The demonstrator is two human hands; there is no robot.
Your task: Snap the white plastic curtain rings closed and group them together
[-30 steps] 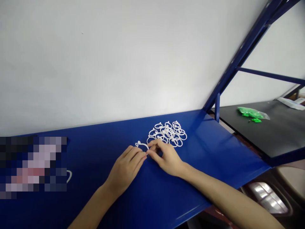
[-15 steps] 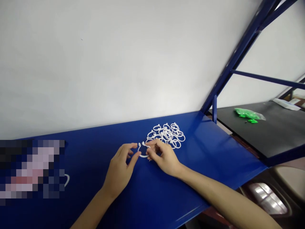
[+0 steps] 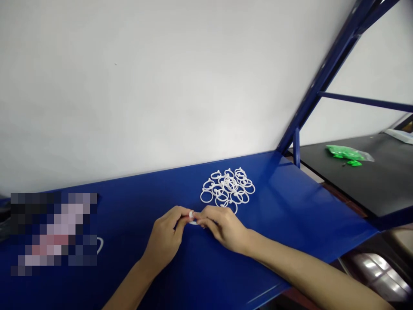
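Observation:
A white plastic shower curtain ring [image 3: 192, 222] is held low over the blue table between my two hands, its knobbed end showing at the fingertips. My left hand [image 3: 165, 234] pinches the ring's left side with thumb and fingers. From the other side, my right hand [image 3: 227, 229] grips it, the fingertips of both hands almost touching. Most of the ring is hidden by fingers, so whether its ends are joined cannot be seen. Just beyond my right hand lies a loose pile of similar white rings [image 3: 230, 185], several overlapping.
The blue table [image 3: 135, 193] runs along a pale wall. Another white ring [image 3: 101, 245] lies at left beside a pixelated area. A blue metal frame [image 3: 318, 86] rises at right. Past it, a dark table [image 3: 348, 185] carries a plastic bag of green pieces [image 3: 345, 152].
My hands have come together, and the ring, which showed a gap between its two ends, is now mostly covered by my fingers. The view has shifted slightly.

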